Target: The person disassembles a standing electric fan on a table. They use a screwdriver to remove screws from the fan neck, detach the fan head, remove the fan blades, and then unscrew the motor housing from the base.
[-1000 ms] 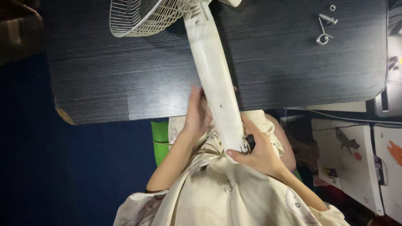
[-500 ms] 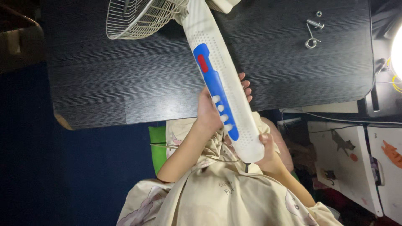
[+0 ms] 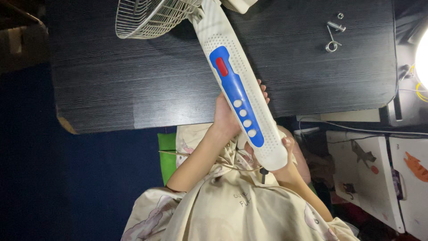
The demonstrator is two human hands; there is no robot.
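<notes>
While both hands hold it, the fan post (image 3: 243,91) lies slanted over the near edge of the dark table (image 3: 111,76). Its long line runs from the top middle of the view down to the right, toward the person's lap. The top end points at the wire cage (image 3: 154,18), which rests on the table near the far edge. The bottom end hangs off the table, out over the cream shirt (image 3: 232,205).

A blue strip (image 3: 236,96) faces up on the post, with a red button and four white buttons in a row along it.

The left hand (image 3: 227,118) is under the post at the table's edge, curled around it, with fingertips showing on the far side. The right hand (image 3: 287,163) cups the bottom end; most of it is hidden behind the post, so I cannot tell how its fingers sit.

To the left of the post the table top is bare and wide. To the right, some small metal parts (image 3: 333,33) lie well apart from it, near the far right corner. A chipped corner shows at the near left. White boxes (image 3: 379,169) stand low on the right.
</notes>
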